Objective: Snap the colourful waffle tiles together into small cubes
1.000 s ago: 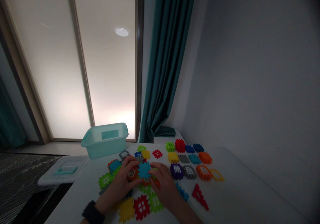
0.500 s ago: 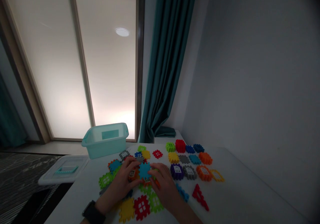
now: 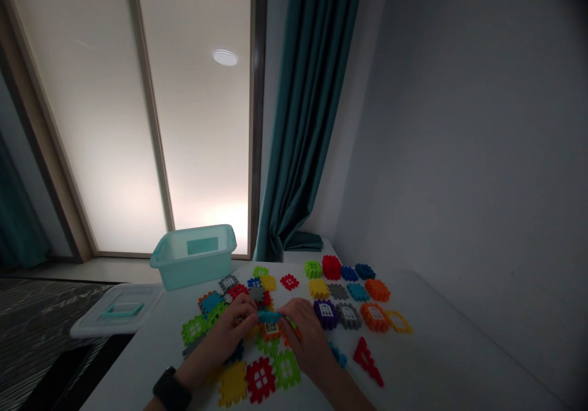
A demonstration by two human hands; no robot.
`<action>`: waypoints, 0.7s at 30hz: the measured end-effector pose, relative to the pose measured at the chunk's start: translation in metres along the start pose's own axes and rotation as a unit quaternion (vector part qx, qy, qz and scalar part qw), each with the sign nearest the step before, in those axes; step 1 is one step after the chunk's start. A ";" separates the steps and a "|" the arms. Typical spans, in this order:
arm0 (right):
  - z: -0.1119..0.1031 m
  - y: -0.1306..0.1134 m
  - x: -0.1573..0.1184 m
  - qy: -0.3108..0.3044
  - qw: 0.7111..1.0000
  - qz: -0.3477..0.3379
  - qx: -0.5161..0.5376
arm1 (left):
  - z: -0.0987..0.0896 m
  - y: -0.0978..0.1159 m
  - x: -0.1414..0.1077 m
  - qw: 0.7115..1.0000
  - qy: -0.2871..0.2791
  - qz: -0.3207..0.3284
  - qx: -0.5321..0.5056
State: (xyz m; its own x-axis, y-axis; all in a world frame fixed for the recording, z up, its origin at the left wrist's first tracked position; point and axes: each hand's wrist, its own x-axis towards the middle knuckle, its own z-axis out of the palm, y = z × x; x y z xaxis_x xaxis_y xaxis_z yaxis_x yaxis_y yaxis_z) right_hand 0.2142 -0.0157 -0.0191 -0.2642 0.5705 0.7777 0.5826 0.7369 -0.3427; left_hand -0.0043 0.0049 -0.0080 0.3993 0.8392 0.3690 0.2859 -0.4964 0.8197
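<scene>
On the far left, a see-through plastic lid (image 3: 117, 314) with a teal handle sits at the edge of the white table (image 3: 138, 362). Behind the pieces is a pale teal plastic bin (image 3: 193, 259) with a square label.

The person's left arm comes in from the bottom and has a black watch (image 3: 171, 389) on the wrist. The left hand (image 3: 225, 331) is bent over the pile with its knuckles up. Its fingers (image 3: 243, 308) are curled and close together, and they reach around the left end of a blue block (image 3: 269, 316). You can't tell just how the fingertips sit, because the hand hides them.

The blue block is flat, bumpy plastic with notched edges. It stands on its side between the two hands, so you see its thin edge, and its long side points left to right. It is just above an orange block (image 3: 271, 331) in the middle of the pile.

The right hand (image 3: 305, 331) comes in from the bottom right, with its fingers (image 3: 289, 308) bent and pressed together against the right end of the blue block.

Near the right hand are a purple block (image 3: 325, 315) and a gray block (image 3: 349, 316) with little white windows. Farther right are an orange block (image 3: 374, 317), a yellow frame (image 3: 399, 321), and a red triangle block (image 3: 366, 362).
</scene>
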 end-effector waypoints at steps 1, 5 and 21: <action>0.001 0.000 0.000 0.004 1.000 0.009 0.001 | 0.000 0.000 0.000 1.000 -0.002 -0.002 0.001; 0.003 -0.001 0.000 0.001 0.998 0.054 0.028 | 0.001 0.004 0.001 1.000 -0.005 -0.014 0.003; -0.017 -0.006 0.007 -0.071 0.993 -0.074 -0.063 | 0.003 0.016 -0.005 0.996 -0.015 0.040 0.077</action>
State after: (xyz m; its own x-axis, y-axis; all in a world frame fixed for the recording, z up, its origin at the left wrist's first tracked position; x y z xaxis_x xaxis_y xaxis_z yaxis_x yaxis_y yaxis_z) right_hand 0.2222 -0.0219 -0.0024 -0.4547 0.5115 0.7291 0.6184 0.7705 -0.1549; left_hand 0.0008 -0.0075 0.0016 0.4518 0.7896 0.4152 0.3815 -0.5917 0.7102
